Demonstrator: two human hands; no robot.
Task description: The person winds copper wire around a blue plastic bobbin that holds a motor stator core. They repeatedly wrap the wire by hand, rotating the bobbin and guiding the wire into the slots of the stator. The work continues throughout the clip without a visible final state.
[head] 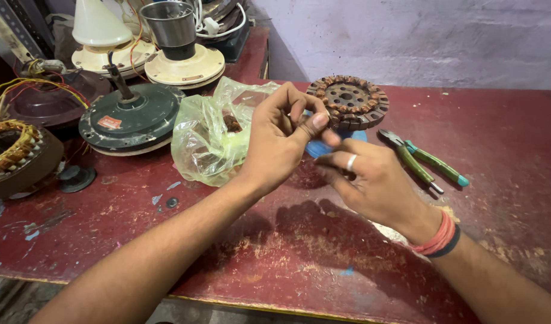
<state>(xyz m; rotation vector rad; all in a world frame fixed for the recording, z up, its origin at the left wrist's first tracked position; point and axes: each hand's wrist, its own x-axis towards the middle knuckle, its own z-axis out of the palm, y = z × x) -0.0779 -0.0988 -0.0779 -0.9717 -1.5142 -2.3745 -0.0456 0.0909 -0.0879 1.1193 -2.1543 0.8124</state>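
Observation:
My left hand (281, 141) is raised over the red worktable (497, 138), thumb and fingers pinched together near the fingertips of my right hand (365, 180). What they pinch is too small to make out. My right hand wears a ring and has red and dark bands at the wrist. Just behind the hands lies a round fan stator (347, 101) with copper windings, resting on something blue (316, 147). A crumpled green plastic bag (209, 135) with small parts sits to the left of my left hand.
Green-handled pliers (422, 161) lie right of the stator. A dark fan motor housing (128, 119) with a shaft, cream fan housings (182, 63), and a wound stator (14, 153) with coloured wires crowd the left. A pale wall stands behind.

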